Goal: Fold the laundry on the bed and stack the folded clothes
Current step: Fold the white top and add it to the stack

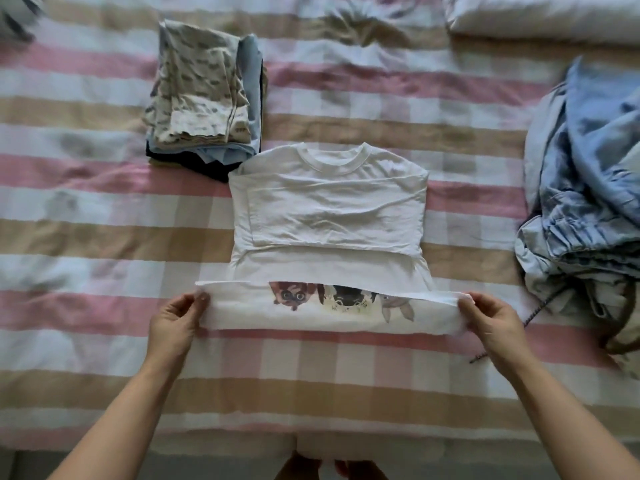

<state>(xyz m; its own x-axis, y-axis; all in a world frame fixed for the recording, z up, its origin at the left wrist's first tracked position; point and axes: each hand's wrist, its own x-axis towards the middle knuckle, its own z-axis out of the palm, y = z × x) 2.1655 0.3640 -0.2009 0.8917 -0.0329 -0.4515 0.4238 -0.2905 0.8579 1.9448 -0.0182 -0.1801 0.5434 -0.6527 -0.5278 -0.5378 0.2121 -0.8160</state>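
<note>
Two pinches: left hand (174, 323) and right hand (491, 323) hold the white T-shirt (329, 209) by its cartoon-printed hem.

L hand (175, 322) bare | R hand (493, 323) bare | 2 forearms (131, 403) bare to frame edge

I see the shirt (329, 216) in the middle of the bed (104, 237); the stack of folded clothes (201, 95) sits behind it on the left, touching its corner; a loose pile (585, 188) lies off to the right; a pillow (540, 15) is behind that; the left hand (173, 323) and right hand (491, 327) hold the two ends of the shirt's near edge.
</note>
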